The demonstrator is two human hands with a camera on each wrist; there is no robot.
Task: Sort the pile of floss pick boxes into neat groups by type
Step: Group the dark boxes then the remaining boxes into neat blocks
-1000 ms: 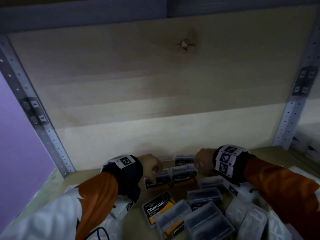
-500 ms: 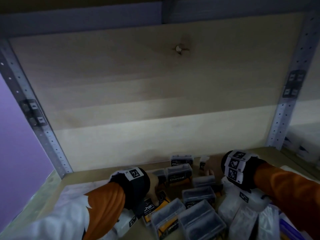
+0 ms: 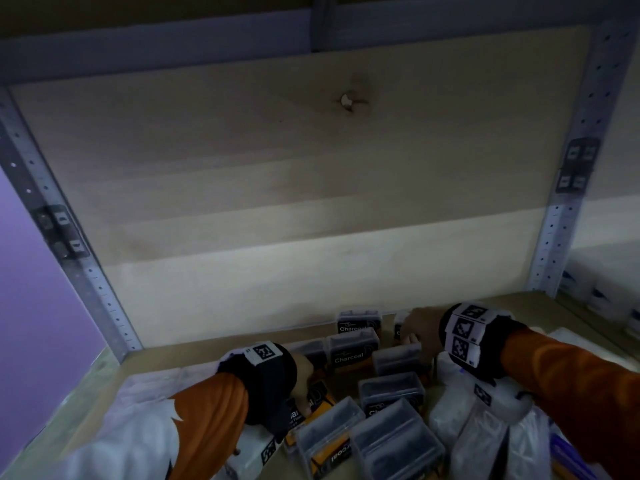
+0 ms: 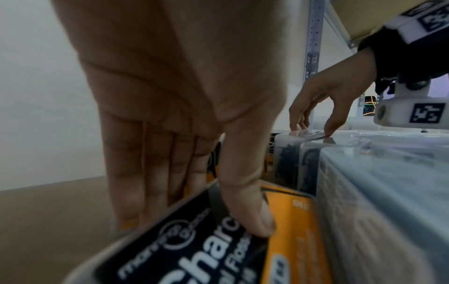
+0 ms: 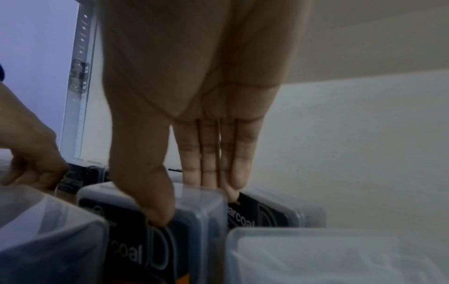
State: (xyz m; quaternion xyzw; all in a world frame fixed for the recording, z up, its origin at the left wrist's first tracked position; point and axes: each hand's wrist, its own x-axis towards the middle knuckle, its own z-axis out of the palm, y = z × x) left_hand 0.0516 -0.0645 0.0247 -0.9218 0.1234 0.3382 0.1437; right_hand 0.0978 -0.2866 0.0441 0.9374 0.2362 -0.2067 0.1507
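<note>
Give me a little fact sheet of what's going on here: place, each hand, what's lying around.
place: wooden shelf in a metal rack
left hand: pinches a lying Charcoal box, thumb on its label
right hand: pinches an upright Charcoal box from above
nearby: more clear boxes, white bags on the right

Pale wooden back panel [image 3: 311,188], perforated metal uprights [image 3: 568,188], possibly white bags [image 3: 485,441]

Two hands – left hand [image 3: 304,370], right hand [image 3: 420,329], roughly nine clear charcoal floss pick boxes [image 3: 351,349], several white bags [image 3: 485,441].
</note>
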